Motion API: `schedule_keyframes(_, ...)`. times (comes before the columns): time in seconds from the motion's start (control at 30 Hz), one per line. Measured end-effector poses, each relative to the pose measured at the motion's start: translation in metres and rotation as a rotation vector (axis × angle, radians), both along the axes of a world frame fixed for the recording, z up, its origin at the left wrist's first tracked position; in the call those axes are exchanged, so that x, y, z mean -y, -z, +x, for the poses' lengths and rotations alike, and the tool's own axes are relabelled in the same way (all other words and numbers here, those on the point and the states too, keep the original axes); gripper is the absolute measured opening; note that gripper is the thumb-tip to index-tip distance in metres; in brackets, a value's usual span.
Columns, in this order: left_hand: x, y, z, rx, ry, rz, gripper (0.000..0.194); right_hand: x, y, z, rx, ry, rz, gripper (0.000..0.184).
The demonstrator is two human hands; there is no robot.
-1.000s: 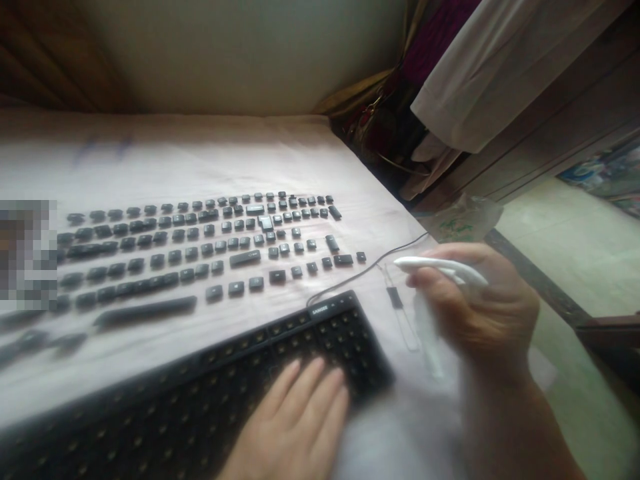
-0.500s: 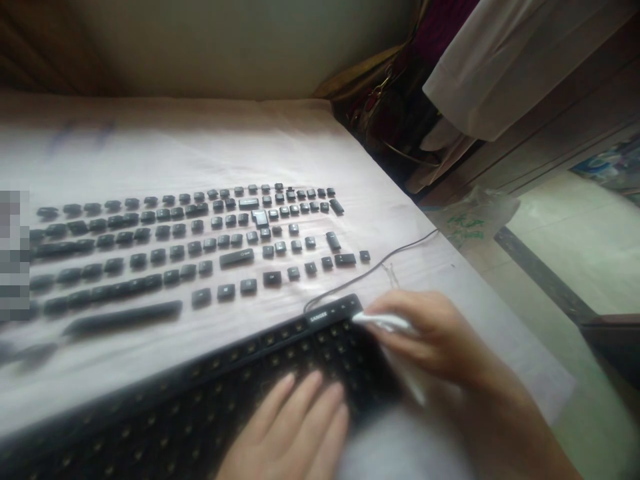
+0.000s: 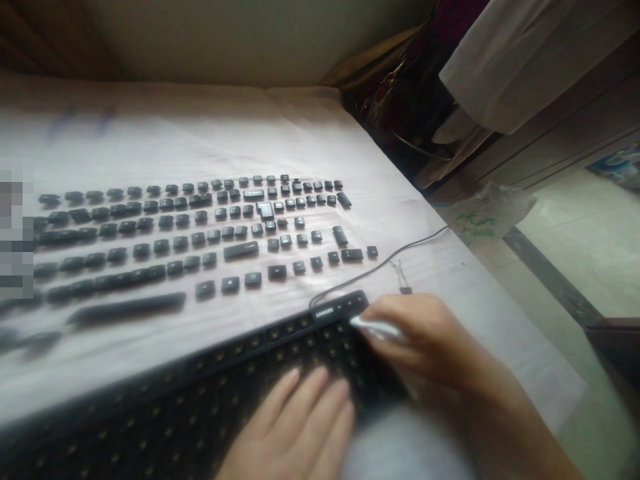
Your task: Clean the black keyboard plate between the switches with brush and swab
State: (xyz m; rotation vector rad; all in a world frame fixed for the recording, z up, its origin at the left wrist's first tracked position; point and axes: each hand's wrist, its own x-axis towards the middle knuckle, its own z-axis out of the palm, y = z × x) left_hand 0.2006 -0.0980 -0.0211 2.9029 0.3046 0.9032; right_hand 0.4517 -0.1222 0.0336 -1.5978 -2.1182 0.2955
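A black keyboard [image 3: 235, 373] stripped of its keycaps lies at an angle across the front of the white-covered table. Flat on its bare key sockets rests my left hand [image 3: 305, 420], fingers stretched out. My right hand [image 3: 415, 330] pinches a slim white thing [image 3: 377, 327], whose kind is unclear. Its pointed end reaches the sockets at the keyboard's top right corner, beside the SANGEE label. Behind the keyboard, loose black keycaps [image 3: 241, 251] are laid out in rows, a long space bar [image 3: 130, 308] among them.
A thin black cable [image 3: 370, 270] runs from the keyboard toward the table's right edge. What looks like a binder clip [image 3: 406, 291] sits just behind my right hand. A clear plastic bag [image 3: 493, 210] with green print hangs past the edge, near draped white cloth [image 3: 505, 73].
The view has shifted slightly, and the clip behind my right hand shows more clearly. The white thing's tip stays near the same corner; my left hand keeps its place on the keyboard.
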Motion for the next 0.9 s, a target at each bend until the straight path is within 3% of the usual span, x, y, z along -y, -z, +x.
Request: schedule_keyframes(0.9,0.0008,-0.0014,0.0030,0.025,-0.009,-0.011,0.031,0.0016,0.0007,-0.0034,-0.016,-0.020,-0.019,0.012)
